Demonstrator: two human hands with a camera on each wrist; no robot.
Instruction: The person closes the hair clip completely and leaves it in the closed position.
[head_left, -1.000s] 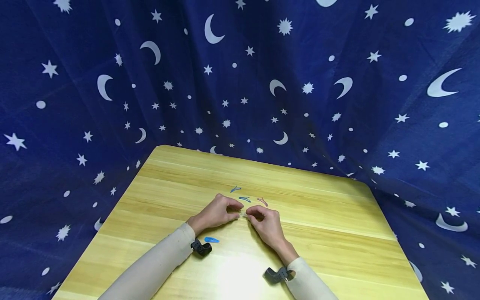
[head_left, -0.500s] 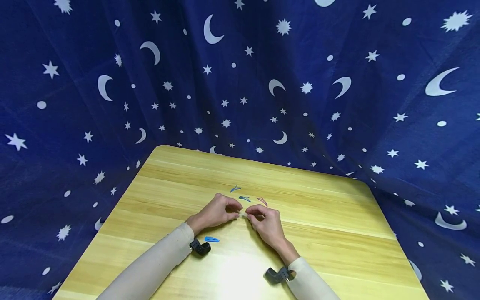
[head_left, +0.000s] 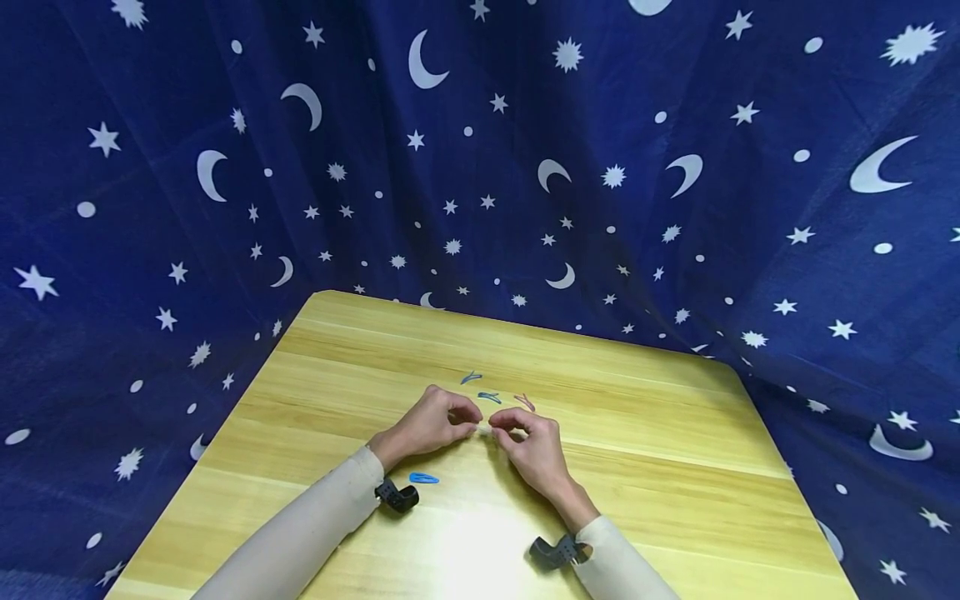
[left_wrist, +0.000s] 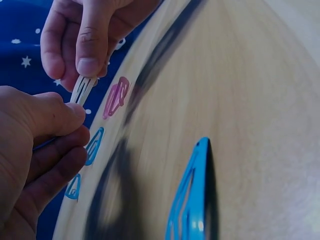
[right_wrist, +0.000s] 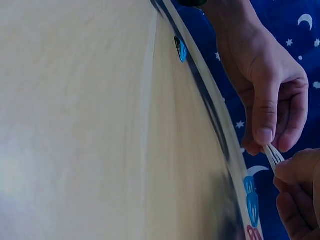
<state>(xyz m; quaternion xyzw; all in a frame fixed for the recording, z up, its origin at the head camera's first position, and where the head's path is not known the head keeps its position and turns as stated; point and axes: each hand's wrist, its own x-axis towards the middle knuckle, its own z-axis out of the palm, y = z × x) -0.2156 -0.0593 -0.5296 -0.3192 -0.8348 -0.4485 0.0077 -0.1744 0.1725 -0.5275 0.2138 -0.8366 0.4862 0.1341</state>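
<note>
A cream-white snap hair clip (left_wrist: 83, 90) is held by its two ends between my hands, just above the table. My left hand (head_left: 431, 422) pinches one end between thumb and forefinger. The opposite end sits between the thumb and fingers of my right hand (head_left: 534, 446). In the right wrist view the clip (right_wrist: 273, 156) shows narrow slots along its body; the fingertips cover both ends. Beyond the hands lie a blue hair clip (head_left: 489, 397), another blue hair clip (head_left: 471, 377) and a pinkish-red hair clip (head_left: 525, 402), their halves spread apart.
A brighter blue hair clip (head_left: 423, 478) lies flat near my left wrist, on the near side of the hands. The wooden table (head_left: 637, 500) has a bright glare spot at its front. A dark blue curtain (head_left: 480, 167) with moons and stars hangs behind.
My left hand has shifted slightly left, and the right fingertips have moved a touch left too. Both hands keep hold of the cream-white clip. The clips on the table have stayed put.
</note>
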